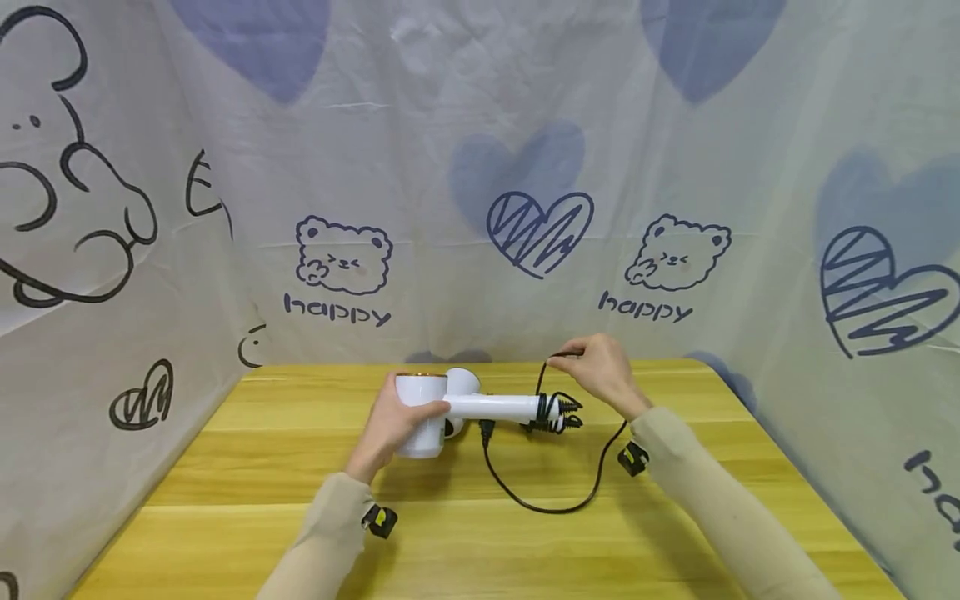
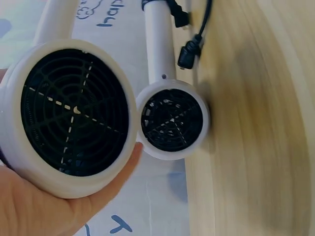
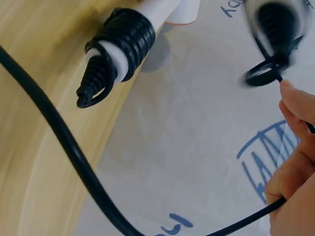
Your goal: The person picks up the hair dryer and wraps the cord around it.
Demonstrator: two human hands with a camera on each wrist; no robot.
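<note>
My left hand (image 1: 392, 423) grips the barrel of a white hair dryer (image 1: 422, 432) above the table, its handle pointing right. The left wrist view shows its round dark grille (image 2: 74, 113) up close. A second white hair dryer (image 2: 170, 155) lies on the table just behind it, with black cord wound round its handle end (image 3: 130, 42). My right hand (image 1: 600, 371) pinches a black cord (image 1: 551, 510) between thumb and fingers near the held dryer's handle end. From that hand the cord sags in a loop to a black plug (image 1: 487, 427) below the handle.
The wood-grain table (image 1: 225, 517) ends at a back edge just behind the dryers. A pale printed cloth (image 1: 442, 275) with hearts and bears hangs behind it and along both sides. Small black wrist devices (image 1: 380, 521) sit at both sleeves.
</note>
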